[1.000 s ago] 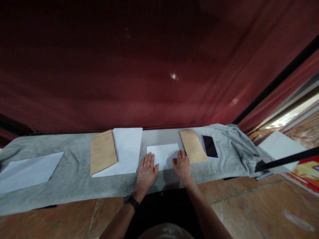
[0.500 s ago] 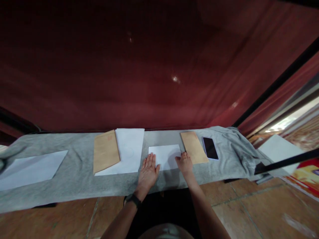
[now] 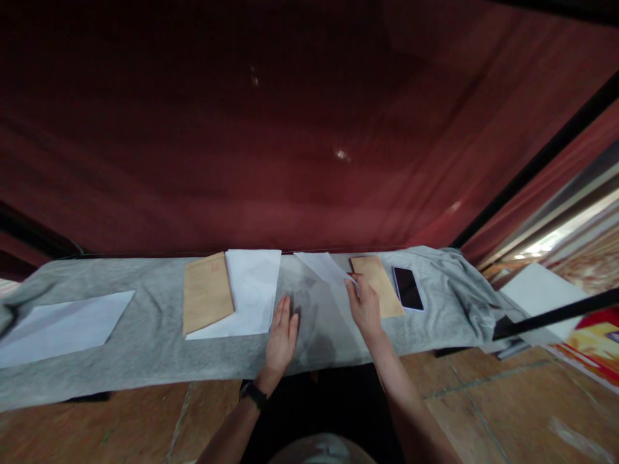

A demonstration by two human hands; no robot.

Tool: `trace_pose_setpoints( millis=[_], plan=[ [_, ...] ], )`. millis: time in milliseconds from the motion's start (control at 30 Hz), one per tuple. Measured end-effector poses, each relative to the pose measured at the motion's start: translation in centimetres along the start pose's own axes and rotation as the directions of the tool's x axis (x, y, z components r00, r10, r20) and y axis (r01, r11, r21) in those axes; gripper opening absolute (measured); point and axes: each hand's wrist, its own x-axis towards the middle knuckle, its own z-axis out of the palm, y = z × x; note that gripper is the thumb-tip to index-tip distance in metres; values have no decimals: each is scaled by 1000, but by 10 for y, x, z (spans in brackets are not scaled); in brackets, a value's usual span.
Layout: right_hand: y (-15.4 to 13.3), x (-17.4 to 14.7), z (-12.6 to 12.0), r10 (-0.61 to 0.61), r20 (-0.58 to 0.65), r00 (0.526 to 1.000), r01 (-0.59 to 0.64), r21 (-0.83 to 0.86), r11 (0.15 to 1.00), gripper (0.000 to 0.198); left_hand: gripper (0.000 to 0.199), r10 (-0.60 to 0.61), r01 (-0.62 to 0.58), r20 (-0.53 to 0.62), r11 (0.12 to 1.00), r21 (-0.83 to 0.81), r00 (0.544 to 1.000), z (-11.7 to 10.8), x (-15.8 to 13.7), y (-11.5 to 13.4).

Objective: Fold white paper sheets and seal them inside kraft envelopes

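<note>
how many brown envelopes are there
2. The left envelope lies partly over white paper; the right envelope lies beside the phone, partly hidden by the right hand. Any stacked underneath would not show.

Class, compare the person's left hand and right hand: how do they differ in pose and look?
The left hand lies palm down, fingers extended; the right hand has curled fingers, pinching white paper. The left hand's wrist bears a dark band; the right hand's wrist is bare. Both hands are ungloved.
</note>
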Motion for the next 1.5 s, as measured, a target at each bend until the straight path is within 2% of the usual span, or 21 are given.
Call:
trace_pose_setpoints(
  millis=[67, 133, 200, 300, 367, 433, 467, 533, 600, 667, 733, 800, 900, 1100, 1200, 1333, 1433, 1500],
  plan=[
    [-8, -10, -3, -142, 106, 984, 144, -17, 989, 31, 55, -55, 51, -29, 994, -99, 998, -2, 0, -2],
    [-7, -30, 0, -257, 264, 930, 276, -37, 961, 30, 53, -103, 88, -65, 977, -194, 993, -4, -2, -4],
    [1, -54, 6, -301, 383, 873, 351, -67, 934, 30, 52, -148, 114, -98, 951, -287, 984, -7, -4, -6],
    [18, -89, 14, -325, 446, 833, 400, -81, 913, 32, 50, -191, 140, -88, 904, -403, 978, -14, -5, -5],
    [29, -105, 16, -338, 453, 825, 402, -51, 914, 38, 48, -171, 151, -5, 886, -438, 985, -20, -1, -1],
    [36, -115, 16, -340, 454, 824, 391, -22, 920, 48, 48, -75, 132, 148, 898, -420, 986, -23, 7, 7],
    [39, -118, 15, -338, 454, 824, 385, -11, 923, 52, 49, 0, 97, 240, 914, -394, 971, -22, 12, 12],
    [43, -123, 15, -336, 457, 824, 376, 2, 927, 57, 51, 161, -22, 417, 948, -317, 894, -16, 23, 24],
    [46, -126, 16, -332, 461, 823, 369, 11, 930, 58, 52, 294, -184, 564, 952, -245, 772, -5, 31, 36],
    [49, -128, 18, -324, 463, 825, 357, 17, 934, 57, 52, 344, -314, 651, 935, -167, 677, 10, 37, 47],
    [50, -130, 20, -313, 463, 829, 343, 21, 939, 56, 51, 350, -408, 676, 909, -80, 648, 24, 41, 53],
    [50, -130, 20, -302, 467, 831, 328, 26, 944, 58, 51, 351, -467, 657, 884, 2, 667, 35, 45, 55],
    [49, -128, 20, -286, 477, 831, 307, 34, 951, 60, 54, 337, -491, 611, 866, 98, 717, 45, 53, 52],
    [49, -129, 20, -256, 465, 848, 268, 42, 962, 53, 57, 228, -405, 529, 881, 245, 817, 45, 67, 29],
    [49, -130, 20, -253, 450, 856, 254, 58, 965, 52, 57, 188, -355, 497, 896, 266, 847, 38, 65, 16],
    [50, -130, 22, -257, 414, 873, 232, 111, 966, 49, 55, 160, -270, 479, 948, 169, 863, 19, 53, 0],
    [52, -128, 24, -221, 341, 914, 172, 169, 971, 44, 52, 140, -145, 481, 989, -27, 865, -4, 38, -6],
    [53, -126, 26, -174, 292, 940, 114, 212, 971, 39, 52, 121, -33, 466, 981, -192, 876, -21, 25, -8]
  ],
)
